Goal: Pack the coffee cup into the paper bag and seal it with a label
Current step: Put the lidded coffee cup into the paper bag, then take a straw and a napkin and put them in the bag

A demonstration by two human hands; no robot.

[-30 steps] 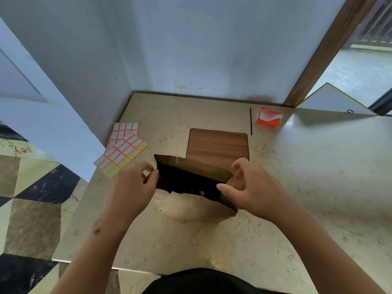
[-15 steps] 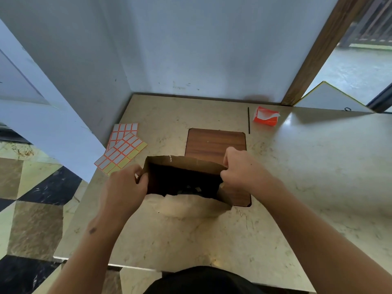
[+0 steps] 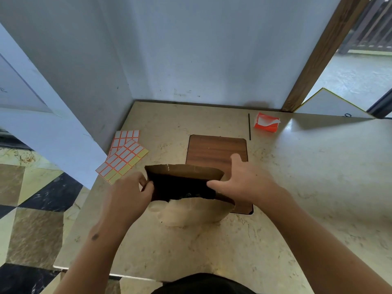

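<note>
The brown paper bag (image 3: 191,213) stands on the marble counter (image 3: 297,187) with its mouth wide open toward me. Its inside is dark; only a faint dark shape (image 3: 188,195) shows low down, and I cannot tell whether it is the coffee cup. My left hand (image 3: 129,196) pinches the left edge of the bag's mouth. At the bag's right end, my right hand (image 3: 244,181) has its thumb spread and its fingers straight, the index finger lying along the near rim. Two sheets of orange-edged labels (image 3: 125,153) lie left of the bag.
A dark wooden board (image 3: 216,149) lies under and behind the bag. Behind it are a thin black stick (image 3: 249,127) and a red tissue packet (image 3: 266,124). Walls close off the back and left, and the counter's left edge drops to a tiled floor.
The right hand has loosened from a curled grip on the bag's right edge to straight, spread fingers. The bag's mouth is spread wider. The left hand keeps its pinch.
</note>
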